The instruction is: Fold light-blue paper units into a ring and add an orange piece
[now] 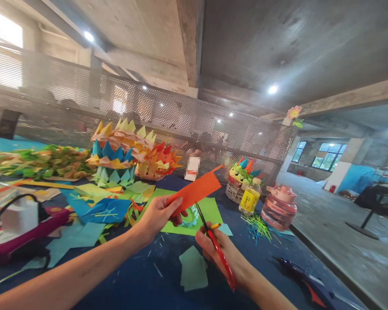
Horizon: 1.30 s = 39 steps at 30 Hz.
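An orange strip of paper (197, 189) is pinched between the thumb and fingers of my left hand (163, 213), raised above the table. A narrow orange sliver sticks out past its far end. My right hand (218, 245) is wrapped round red-handled scissors (220, 258), whose dark blades point up at the paper's lower edge. Whether the blades touch the paper I cannot tell. Something yellow, like a pencil tip, shows by my right fingers. Beneath the hands lie a green sheet (210, 211) and a light blue folded-paper ring (191, 217), partly hidden.
Folded-paper baskets (116, 159) and paper scraps (100, 211) cover the left side, near a magenta power strip (29, 232). A yellow-labelled bottle (250, 198), a pink jug (279, 209) and a glue gun (305, 275) stand or lie right. A perforated metal screen (168, 116) borders the back.
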### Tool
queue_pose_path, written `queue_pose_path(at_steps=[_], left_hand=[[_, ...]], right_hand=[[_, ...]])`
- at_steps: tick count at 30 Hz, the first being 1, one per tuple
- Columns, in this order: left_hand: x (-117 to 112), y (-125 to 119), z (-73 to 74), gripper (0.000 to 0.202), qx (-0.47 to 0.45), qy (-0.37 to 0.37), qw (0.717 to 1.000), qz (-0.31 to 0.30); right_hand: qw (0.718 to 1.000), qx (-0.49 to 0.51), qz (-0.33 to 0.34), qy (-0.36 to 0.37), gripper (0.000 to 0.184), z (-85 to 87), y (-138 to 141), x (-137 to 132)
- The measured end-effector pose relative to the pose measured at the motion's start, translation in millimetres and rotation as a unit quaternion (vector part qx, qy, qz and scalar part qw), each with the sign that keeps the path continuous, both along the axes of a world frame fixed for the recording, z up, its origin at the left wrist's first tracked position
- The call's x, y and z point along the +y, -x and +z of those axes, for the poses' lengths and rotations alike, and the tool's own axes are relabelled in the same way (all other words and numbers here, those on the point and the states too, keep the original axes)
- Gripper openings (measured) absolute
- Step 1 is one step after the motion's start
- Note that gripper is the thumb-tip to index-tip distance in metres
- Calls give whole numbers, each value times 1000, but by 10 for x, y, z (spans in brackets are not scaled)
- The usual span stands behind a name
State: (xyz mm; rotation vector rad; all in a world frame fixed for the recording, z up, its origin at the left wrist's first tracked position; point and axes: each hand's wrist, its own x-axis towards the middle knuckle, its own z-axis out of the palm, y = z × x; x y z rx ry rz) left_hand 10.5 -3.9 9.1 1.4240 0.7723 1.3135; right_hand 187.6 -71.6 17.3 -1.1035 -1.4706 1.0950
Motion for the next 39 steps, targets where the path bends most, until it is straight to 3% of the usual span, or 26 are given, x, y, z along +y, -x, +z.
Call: queue_pose_path(at_steps=[7,16,39], left_hand=[[-33,-6,41,30,-18,-3,999,42],[-152,-104,8,33,-3,26,999,-30],[-140,-119,-49,35,15,16,999,-36]], right_hand=[[996,-77,19,29,38,-37,-21,34],[995,-82,20,57,40,-33,-10,17],[994,-87,62,36,48,-76,-11,37]])
